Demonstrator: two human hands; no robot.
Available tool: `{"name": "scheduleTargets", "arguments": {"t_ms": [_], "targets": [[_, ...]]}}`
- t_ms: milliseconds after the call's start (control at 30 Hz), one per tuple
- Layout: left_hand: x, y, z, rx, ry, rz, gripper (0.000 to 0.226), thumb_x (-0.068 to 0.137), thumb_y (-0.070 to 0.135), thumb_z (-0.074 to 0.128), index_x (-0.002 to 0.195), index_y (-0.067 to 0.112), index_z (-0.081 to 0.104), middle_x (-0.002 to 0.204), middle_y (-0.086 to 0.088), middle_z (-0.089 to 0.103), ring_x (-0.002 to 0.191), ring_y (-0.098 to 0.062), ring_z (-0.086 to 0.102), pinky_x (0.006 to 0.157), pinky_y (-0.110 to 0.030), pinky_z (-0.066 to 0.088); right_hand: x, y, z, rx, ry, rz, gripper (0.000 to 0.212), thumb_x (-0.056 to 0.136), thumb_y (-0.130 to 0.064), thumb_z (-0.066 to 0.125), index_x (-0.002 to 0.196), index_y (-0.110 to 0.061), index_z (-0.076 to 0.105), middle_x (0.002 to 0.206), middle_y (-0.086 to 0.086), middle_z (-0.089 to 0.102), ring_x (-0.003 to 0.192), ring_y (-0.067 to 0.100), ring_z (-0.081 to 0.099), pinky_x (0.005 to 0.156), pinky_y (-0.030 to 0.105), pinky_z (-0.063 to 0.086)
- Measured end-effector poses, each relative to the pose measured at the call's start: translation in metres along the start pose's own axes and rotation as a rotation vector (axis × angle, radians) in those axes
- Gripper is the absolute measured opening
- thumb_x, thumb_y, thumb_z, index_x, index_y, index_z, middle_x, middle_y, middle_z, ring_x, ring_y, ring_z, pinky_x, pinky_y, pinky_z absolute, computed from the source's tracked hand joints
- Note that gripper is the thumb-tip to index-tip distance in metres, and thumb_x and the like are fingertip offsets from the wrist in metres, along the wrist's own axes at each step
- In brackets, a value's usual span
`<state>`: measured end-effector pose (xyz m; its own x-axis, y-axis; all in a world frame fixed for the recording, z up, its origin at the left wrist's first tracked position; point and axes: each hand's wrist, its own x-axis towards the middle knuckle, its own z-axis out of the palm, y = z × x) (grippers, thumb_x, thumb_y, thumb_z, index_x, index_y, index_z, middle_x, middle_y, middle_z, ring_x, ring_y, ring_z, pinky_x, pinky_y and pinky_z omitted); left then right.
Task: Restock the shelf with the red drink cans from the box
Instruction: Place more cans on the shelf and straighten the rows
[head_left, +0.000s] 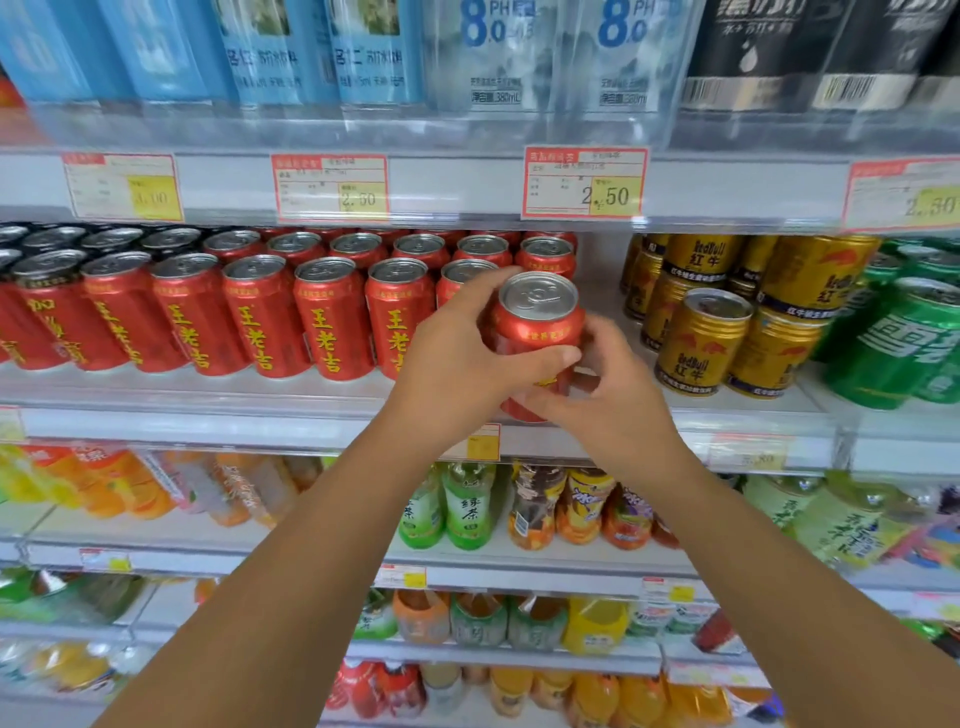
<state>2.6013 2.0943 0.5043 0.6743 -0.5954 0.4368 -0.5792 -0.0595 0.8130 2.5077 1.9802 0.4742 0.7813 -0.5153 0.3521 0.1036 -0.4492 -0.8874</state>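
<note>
On the far left of the middle shelf, a front row of red cans stands upright with yellow characters facing out. More silver tops show in the rows behind it. Above this tier, yellow and red price tags hang on the rail, and blue-labelled water bottles stand on the shelf overhead.

The left hand reaches in from the near left. Its fingers curl round the far left side of one red can and the thumb lies across the can's front. This held can sits at the right end of the front red row, in the gap between that row and the gold cans. Its silver top is visible and its base is at the shelf's front edge. Whether the base rests on the shelf cannot be told, as the hands hide it.

The right hand comes from the near right, with fingers bent and closed on the can's lower right side.

Further right stand gold cans, then green cans at the far right. Green tea bottles fill the tier below.
</note>
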Motion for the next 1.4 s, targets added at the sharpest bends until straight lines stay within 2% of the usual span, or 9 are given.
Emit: {"name": "scheduleTargets", "arguments": {"t_ms": [100, 233, 500, 700, 867, 967, 1167, 1333, 1400], "targets": [[-0.005, -0.014, -0.006, 0.013, -0.039, -0.036, 0.072, 0.071, 0.033, 0.084, 0.136, 0.023, 0.053, 0.127, 0.012, 0.062, 0.112, 0.002, 0.058, 0.097, -0.019, 0.047, 0.018, 0.015, -0.008, -0.067, 0.120, 0.044, 0.069, 0.069, -0.034, 0.084, 0.127, -0.024, 0.048, 0.109, -0.022, 0.058, 0.097, -0.007, 0.058, 0.082, 0.015, 0.047], [-0.027, -0.055, -0.025, 0.326, -0.017, -0.106, 0.045, 0.077, 0.041, 0.078, 0.119, 0.029, 0.067, 0.113, 0.018, 0.064, 0.102, 0.001, 0.055, 0.090, -0.018, 0.041, 0.040, 0.026, -0.005, -0.211, 0.156, 0.100, 0.074, 0.067, -0.032, 0.086, 0.128, -0.019, 0.045, 0.110, -0.014, 0.056, 0.096, 0.003, 0.057, 0.086, 0.027, 0.048], [-0.031, -0.103, -0.014, 0.580, 0.063, 0.172, 0.043, 0.068, 0.044, 0.078, 0.105, 0.022, 0.074, 0.097, 0.007, 0.072, 0.091, -0.016, 0.062, 0.088, -0.033, 0.047, 0.058, 0.032, 0.012, -0.290, 0.122, 0.116, 0.080, 0.069, -0.039, 0.085, 0.130, -0.015, 0.039, 0.127, -0.001, 0.057, 0.111, 0.016, 0.058, 0.090, 0.032, 0.048], [-0.031, -0.113, -0.011, 0.551, 0.122, 0.240, 0.043, 0.068, 0.037, 0.080, 0.107, 0.018, 0.073, 0.100, 0.004, 0.072, 0.093, -0.019, 0.062, 0.090, -0.027, 0.042, 0.059, 0.036, 0.014, -0.279, 0.126, 0.150, 0.083, 0.068, -0.040, 0.085, 0.133, -0.015, 0.039, 0.131, 0.002, 0.054, 0.118, 0.017, 0.055, 0.093, 0.028, 0.045], [-0.062, -0.098, 0.019, 0.536, 0.247, 0.450, 0.026, 0.081, 0.015, 0.071, 0.107, 0.010, 0.071, 0.115, -0.001, 0.068, 0.109, -0.022, 0.060, 0.105, -0.024, 0.033, -0.015, 0.030, -0.009, -0.053, 0.444, -0.098, 0.035, 0.090, -0.019, 0.065, 0.122, -0.018, 0.050, 0.105, -0.004, 0.060, 0.100, 0.006, 0.059, 0.089, 0.017, 0.046], [-0.102, -0.100, 0.067, 0.391, -0.006, 0.444, 0.020, 0.085, 0.015, 0.063, 0.102, 0.012, 0.072, 0.111, 0.002, 0.069, 0.104, -0.017, 0.060, 0.098, -0.019, 0.038, -0.083, 0.074, -0.036, -0.046, 0.533, -0.010, 0.020, 0.096, -0.011, 0.054, 0.110, -0.025, 0.051, 0.091, -0.003, 0.060, 0.082, 0.011, 0.061, 0.072, 0.019, 0.048], [-0.200, -0.191, 0.187, 0.367, -0.704, -0.111, 0.042, 0.087, 0.026, 0.064, 0.128, 0.021, 0.056, 0.125, 0.003, 0.058, 0.112, -0.019, 0.057, 0.092, -0.032, 0.047, -0.225, 0.243, -0.087, -0.122, 0.616, 0.691, 0.020, 0.092, -0.023, 0.053, 0.092, -0.042, 0.054, 0.089, -0.002, 0.065, 0.085, 0.024, 0.065, 0.076, 0.047, 0.056], [-0.300, -0.291, 0.270, 0.465, -1.031, -0.507, 0.060, 0.088, 0.030, 0.067, 0.141, 0.021, 0.042, 0.139, 0.003, 0.048, 0.117, -0.015, 0.055, 0.091, -0.024, 0.041, -0.335, 0.383, -0.091, -0.214, 0.540, 1.123, 0.019, 0.090, -0.024, 0.051, 0.101, -0.038, 0.057, 0.093, 0.001, 0.068, 0.081, 0.027, 0.062, 0.073, 0.038, 0.051], [-0.336, -0.334, 0.303, 0.504, -1.106, -0.646, 0.061, 0.088, 0.030, 0.067, 0.142, 0.022, 0.041, 0.140, 0.001, 0.047, 0.105, -0.012, 0.058, 0.081, -0.020, 0.043, -0.371, 0.439, -0.082, -0.237, 0.473, 1.242, 0.022, 0.093, -0.021, 0.049, 0.107, -0.034, 0.059, 0.096, 0.000, 0.067, 0.083, 0.024, 0.060, 0.074, 0.032, 0.048]]}}
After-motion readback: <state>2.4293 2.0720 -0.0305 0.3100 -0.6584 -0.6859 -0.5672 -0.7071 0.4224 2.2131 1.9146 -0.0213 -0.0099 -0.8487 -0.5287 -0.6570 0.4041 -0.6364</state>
